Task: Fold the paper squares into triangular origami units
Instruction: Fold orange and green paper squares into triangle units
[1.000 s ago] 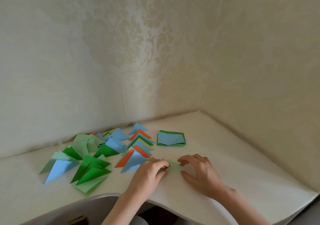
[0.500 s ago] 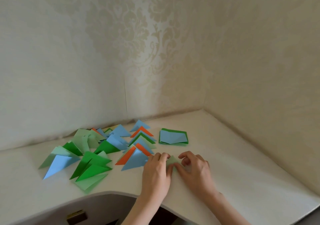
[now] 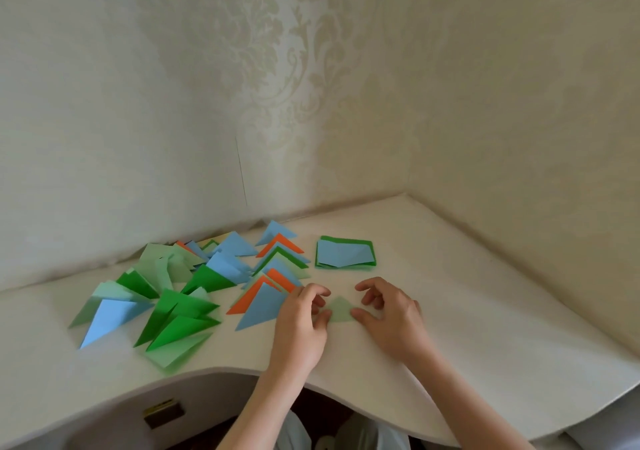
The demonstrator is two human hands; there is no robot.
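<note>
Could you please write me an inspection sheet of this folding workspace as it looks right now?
Surface: pale table with a curved front edge, set into a wall corner.
Job's things: small light green paper flat between the hands; stack of paper squares, blue on top, behind it; folded triangles in blue, green and orange spread to the left.
Clutter: nothing seen.
Grippers: left hand and right hand flank the green paper, thumbs at its lower corners, fingers curled.
Cables: nothing seen.
Surroundings: patterned wallpaper on both walls; small dark fitting below the table edge, unclear.
</note>
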